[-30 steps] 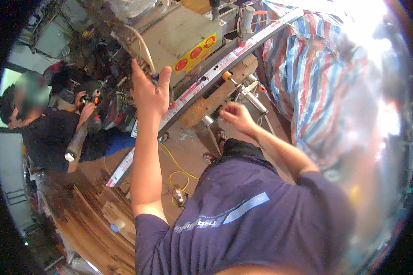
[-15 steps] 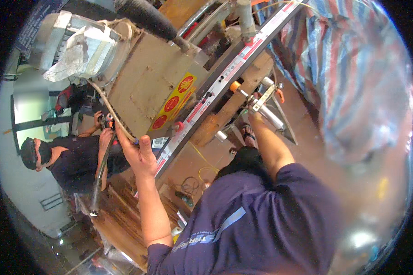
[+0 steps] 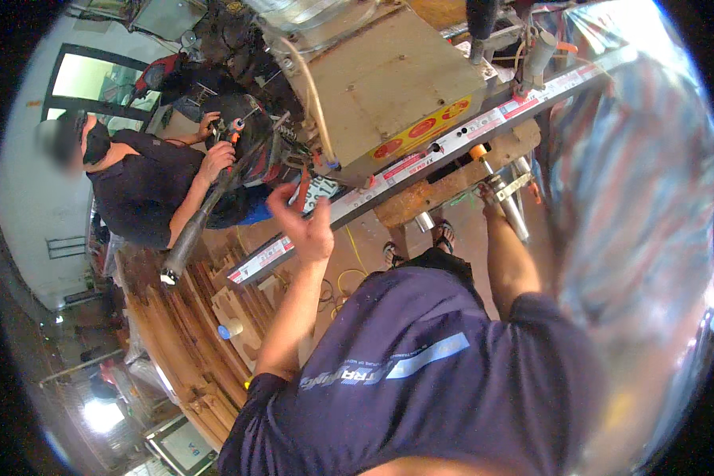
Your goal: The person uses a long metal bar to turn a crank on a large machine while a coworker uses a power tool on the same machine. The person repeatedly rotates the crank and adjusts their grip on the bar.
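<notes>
My left hand (image 3: 305, 228) is raised beside the lower part of a long straight rail (image 3: 349, 208) covered with red and white printed film. Its fingers are spread and somewhat bent, with nothing seen between them. My right arm reaches under the rail, where my right hand (image 3: 492, 205) is at a metal clamp assembly (image 3: 511, 190) with rods and a flat bar, below a worn wooden block (image 3: 428, 190). The fingers of that hand are mostly hidden. Above the rail stands a beige machine housing (image 3: 381, 71) with a yellow and red warning label.
To the left, another person (image 3: 151, 186) in a dark shirt and cap holds a small tool with orange parts. A parked motorbike's black handlebar grip (image 3: 190, 246) juts between us. Stacked wooden strips (image 3: 174, 341) lie at lower left. A striped tarpaulin (image 3: 635, 190) hangs at right.
My view has turned, so the machine and rail appear farther right and flatter. My left hand's fingers are more bent and spread than before. My right hand remains at the clamp assembly.
</notes>
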Demonstrator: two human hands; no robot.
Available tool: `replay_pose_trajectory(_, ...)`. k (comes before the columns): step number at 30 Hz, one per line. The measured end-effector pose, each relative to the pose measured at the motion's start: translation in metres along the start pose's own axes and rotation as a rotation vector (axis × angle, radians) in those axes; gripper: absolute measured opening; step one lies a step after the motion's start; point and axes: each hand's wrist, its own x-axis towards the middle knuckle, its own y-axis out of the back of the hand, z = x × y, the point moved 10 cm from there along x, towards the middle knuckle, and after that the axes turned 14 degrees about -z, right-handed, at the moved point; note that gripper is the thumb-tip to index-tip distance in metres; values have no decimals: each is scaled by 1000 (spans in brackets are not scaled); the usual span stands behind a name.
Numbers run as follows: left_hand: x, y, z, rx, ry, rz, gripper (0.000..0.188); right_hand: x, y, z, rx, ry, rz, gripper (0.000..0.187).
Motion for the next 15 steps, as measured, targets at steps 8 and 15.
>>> replay_pose_trajectory(8,34,-29,55,761,-302,-269,71,6,-3,-25,6,-10,-10,47)
replay_pose_trajectory(15,55,-40,52,722,-230,-375,56,6,-2,-31,24,-10,9,47)
